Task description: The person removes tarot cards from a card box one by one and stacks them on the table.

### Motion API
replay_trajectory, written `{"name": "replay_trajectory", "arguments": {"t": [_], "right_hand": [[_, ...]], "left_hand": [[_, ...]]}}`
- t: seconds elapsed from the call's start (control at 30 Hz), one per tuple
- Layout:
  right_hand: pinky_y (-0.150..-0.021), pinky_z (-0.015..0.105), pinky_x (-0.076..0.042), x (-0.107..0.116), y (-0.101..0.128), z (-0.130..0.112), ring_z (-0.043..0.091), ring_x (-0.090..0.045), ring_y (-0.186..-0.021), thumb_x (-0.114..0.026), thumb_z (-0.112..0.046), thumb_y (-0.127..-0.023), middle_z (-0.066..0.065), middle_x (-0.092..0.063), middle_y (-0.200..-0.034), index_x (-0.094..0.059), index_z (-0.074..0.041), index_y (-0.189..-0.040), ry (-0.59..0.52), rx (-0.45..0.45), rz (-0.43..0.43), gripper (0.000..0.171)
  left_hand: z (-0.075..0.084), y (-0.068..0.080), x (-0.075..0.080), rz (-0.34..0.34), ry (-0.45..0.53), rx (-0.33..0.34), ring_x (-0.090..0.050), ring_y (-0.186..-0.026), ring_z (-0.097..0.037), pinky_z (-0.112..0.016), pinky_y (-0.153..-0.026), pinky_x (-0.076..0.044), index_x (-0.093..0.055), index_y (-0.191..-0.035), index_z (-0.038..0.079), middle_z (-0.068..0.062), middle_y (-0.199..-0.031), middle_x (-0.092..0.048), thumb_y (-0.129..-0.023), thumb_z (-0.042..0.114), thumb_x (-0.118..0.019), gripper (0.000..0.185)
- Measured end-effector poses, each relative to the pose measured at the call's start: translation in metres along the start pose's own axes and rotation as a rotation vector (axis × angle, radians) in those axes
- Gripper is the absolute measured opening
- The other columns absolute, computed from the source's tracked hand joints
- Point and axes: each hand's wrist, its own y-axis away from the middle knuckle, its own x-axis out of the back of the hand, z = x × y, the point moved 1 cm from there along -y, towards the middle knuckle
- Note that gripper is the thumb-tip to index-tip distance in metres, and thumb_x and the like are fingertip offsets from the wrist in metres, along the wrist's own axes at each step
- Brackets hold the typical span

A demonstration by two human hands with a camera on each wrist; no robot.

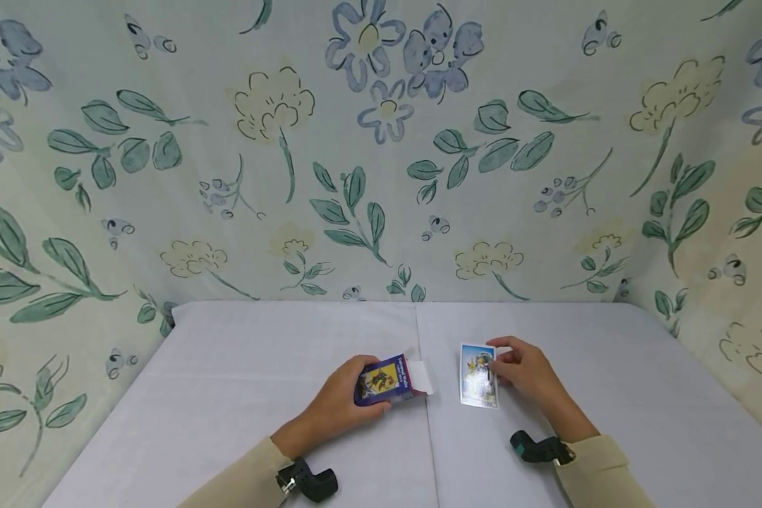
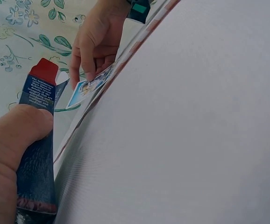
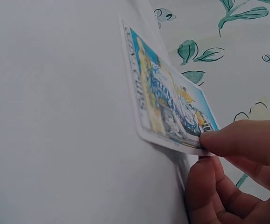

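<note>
Flowered cloth backed a grey table [image 1: 228, 395]. Left hand [image 1: 339, 406] gripped the open card box [image 1: 387, 382]; right hand [image 1: 525, 372] pinched one card [image 1: 478, 375] at its edge, beside the box. Dealing appeared under way; release should follow.

A desk [image 1: 228, 395] covered in pale grey cloth carries two things near its front edge. Left of the cloth's centre seam lies a dark blue cardboard card box [image 1: 384, 381] with its white flap open toward the right, and the left hand [image 1: 339, 406] is wrapped around it from the left. Right of the seam, just beside the box, a picture card [image 1: 478, 375] lies face up, with the right hand [image 1: 527, 374] pinching its right edge. A flower-printed fabric backdrop [image 1: 381, 155] stands behind the desk and along both sides.
</note>
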Motion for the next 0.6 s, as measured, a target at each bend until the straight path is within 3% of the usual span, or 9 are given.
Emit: {"name": "replay_trajectory", "arguments": {"t": [0.3, 0.6], "right_hand": [[-0.066, 0.027, -0.053, -0.0023, 0.0, 0.0029, 0.02, -0.056, -0.077, -0.068, -0.01, -0.087, 0.012, -0.059, -0.09, -0.055, 0.0, -0.123, 0.059, 0.001, 0.002, 0.04], [-0.066, 0.026, -0.05, -0.0056, -0.0009, 0.0043, 0.022, -0.055, -0.078, -0.07, -0.013, -0.086, 0.009, -0.059, -0.087, -0.059, -0.004, -0.122, 0.098, -0.017, 0.029, 0.039]], "left_hand": [[0.0002, 0.0004, -0.0002, -0.004, 0.002, 0.003, -0.052, -0.105, -0.01, -0.036, -0.091, -0.046, -0.044, -0.136, 0.011, 0.003, -0.124, -0.054, -0.079, 0.049, -0.074, 0.074], [-0.0007, 0.0004, 0.0002, 0.01, -0.005, -0.02, -0.053, -0.102, -0.01, -0.034, -0.088, -0.047, -0.046, -0.135, 0.011, 0.002, -0.123, -0.055, -0.079, 0.049, -0.074, 0.073]]}}
